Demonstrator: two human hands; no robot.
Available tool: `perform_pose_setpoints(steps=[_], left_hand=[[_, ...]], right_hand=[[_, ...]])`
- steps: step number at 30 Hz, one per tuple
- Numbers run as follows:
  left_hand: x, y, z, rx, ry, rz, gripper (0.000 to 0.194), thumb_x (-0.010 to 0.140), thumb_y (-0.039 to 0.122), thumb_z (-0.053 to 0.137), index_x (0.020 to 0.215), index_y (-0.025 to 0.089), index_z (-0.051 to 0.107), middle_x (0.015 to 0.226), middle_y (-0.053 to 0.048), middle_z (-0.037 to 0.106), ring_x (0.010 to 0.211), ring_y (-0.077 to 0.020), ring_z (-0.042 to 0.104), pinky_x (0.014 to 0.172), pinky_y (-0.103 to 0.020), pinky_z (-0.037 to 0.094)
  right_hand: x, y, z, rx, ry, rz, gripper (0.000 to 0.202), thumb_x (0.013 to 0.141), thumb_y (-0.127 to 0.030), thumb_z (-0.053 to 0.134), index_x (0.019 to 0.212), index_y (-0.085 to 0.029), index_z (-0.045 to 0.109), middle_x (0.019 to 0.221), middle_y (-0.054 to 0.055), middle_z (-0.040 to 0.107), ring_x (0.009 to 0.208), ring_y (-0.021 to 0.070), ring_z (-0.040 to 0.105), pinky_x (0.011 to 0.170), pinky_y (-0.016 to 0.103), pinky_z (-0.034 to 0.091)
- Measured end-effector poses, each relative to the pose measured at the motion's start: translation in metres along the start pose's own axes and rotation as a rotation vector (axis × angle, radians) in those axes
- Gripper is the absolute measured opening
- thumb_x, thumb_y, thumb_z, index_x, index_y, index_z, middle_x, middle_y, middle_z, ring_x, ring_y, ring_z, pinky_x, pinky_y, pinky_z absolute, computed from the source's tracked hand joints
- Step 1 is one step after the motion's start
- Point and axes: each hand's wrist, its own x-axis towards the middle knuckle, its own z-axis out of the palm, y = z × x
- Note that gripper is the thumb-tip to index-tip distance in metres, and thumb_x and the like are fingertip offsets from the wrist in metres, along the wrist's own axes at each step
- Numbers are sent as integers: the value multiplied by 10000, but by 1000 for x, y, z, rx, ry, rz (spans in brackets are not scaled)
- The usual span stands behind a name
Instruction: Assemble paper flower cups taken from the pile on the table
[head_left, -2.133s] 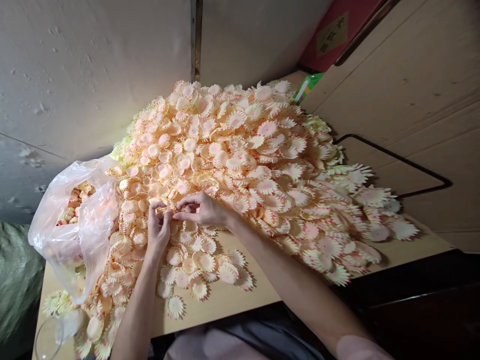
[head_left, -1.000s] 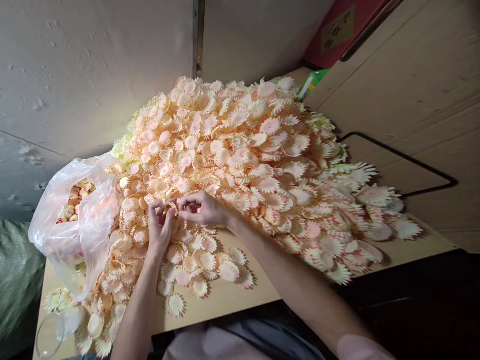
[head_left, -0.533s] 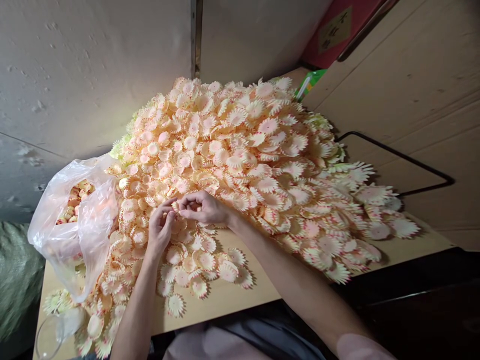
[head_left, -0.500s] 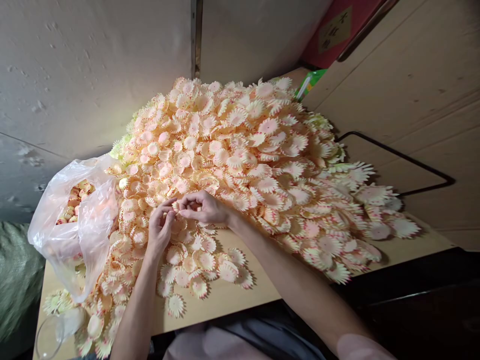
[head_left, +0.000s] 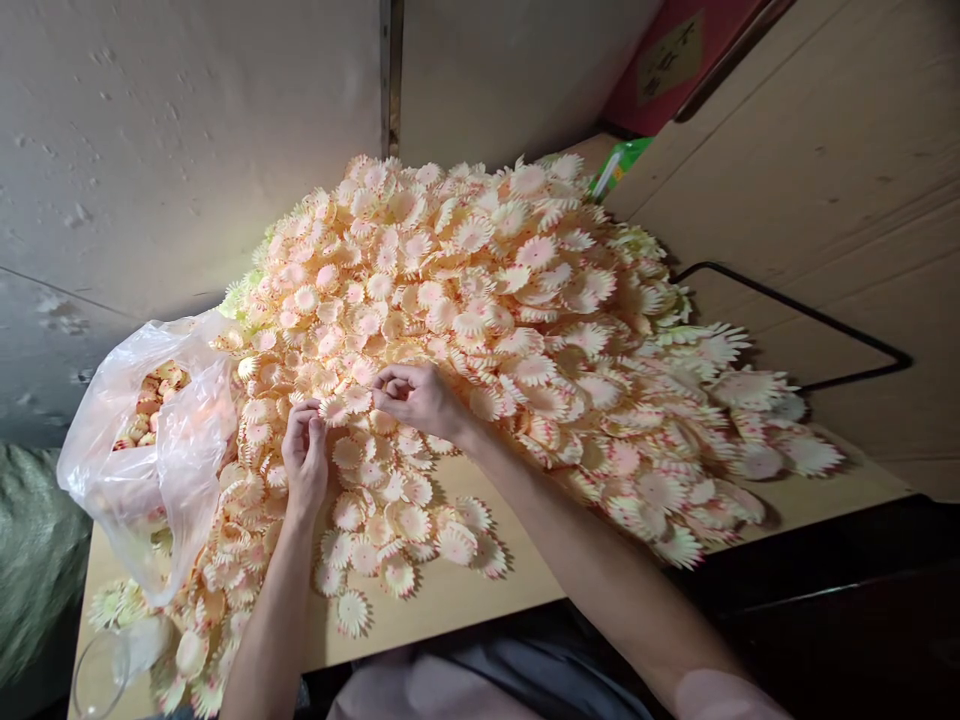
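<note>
A large heap of artificial flower petal pieces (head_left: 465, 320), cream with pink-tipped fringed edges, covers much of the table. Over its near side, my left hand (head_left: 305, 455) has its fingers curled in toward the thumb; whatever they may hold is hidden. To its right, my right hand (head_left: 421, 402) is closed in a pinch, thumb against forefinger. Something thin and pale seems to stick out leftward from that pinch, too small to name. Loose petal pieces (head_left: 409, 522) lie just below and between the two hands.
At the left stands a translucent plastic bag (head_left: 199, 440) with small pinkish pieces inside. A clear cup (head_left: 100, 675) sits at the table's (head_left: 420, 625) near left corner. A black bent rod (head_left: 817, 315) is by the cardboard (head_left: 847, 230) at right.
My hands, close together before, have moved apart. The right hand has shifted right and slightly up, the left hand slightly left. The heap looks the same.
</note>
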Motion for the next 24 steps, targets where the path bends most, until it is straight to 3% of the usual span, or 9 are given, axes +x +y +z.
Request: perform_pose_setpoints(steps=[4, 8, 11, 16, 20, 24], left_hand=[[0, 2, 2, 14, 32, 25, 284, 924, 465, 537, 852, 194, 579, 1021, -65, 586, 903, -149, 567, 770, -236, 464], [0, 7, 1, 70, -29, 95, 222, 938, 387, 542, 841, 195, 592, 977, -58, 605, 974, -165, 576, 871, -271, 451], [1, 11, 1, 115, -88, 149, 186, 936, 330, 552, 824, 189, 601, 948, -58, 609, 966, -166, 579, 876, -285, 448], [0, 16, 4, 211, -125, 198, 190, 934, 295, 548, 788, 181, 593, 874, -50, 592, 852, -157, 567, 768, -268, 453], [-2, 16, 5, 237, -125, 197, 207, 938, 300, 537, 782, 181, 601, 893, -60, 596, 853, -165, 563, 788, -287, 466], [-3, 16, 4, 220, -108, 181, 223, 942, 322, 534, 780, 183, 600, 882, -60, 590, 858, -167, 569, 819, -300, 479]], right_hand=[[-1, -7, 0, -6, 33, 18, 274, 860, -411, 602, 790, -148, 638, 515, -62, 376, 468, 84, 330, 460, 229, 275], [-3, -16, 0, -37, -147, 64, 402, 879, -514, 599, 968, -130, 677, 507, -59, 420, 459, 93, 361, 477, 238, 284], [-5, -17, 3, -150, -216, 1, 394, 826, -527, 670, 816, -133, 673, 531, -47, 448, 489, 90, 373, 505, 241, 288], [-6, -13, 13, -198, -60, -84, 433, 948, -403, 503, 586, -167, 504, 516, -40, 411, 498, 89, 357, 521, 254, 266], [-6, -14, 22, -217, 93, -30, 477, 960, -402, 471, 544, -188, 375, 478, -44, 359, 466, 89, 336, 499, 266, 238], [-7, -15, 29, -222, 177, 2, 481, 959, -422, 467, 549, -195, 357, 471, -46, 329, 466, 93, 326, 498, 267, 246]])
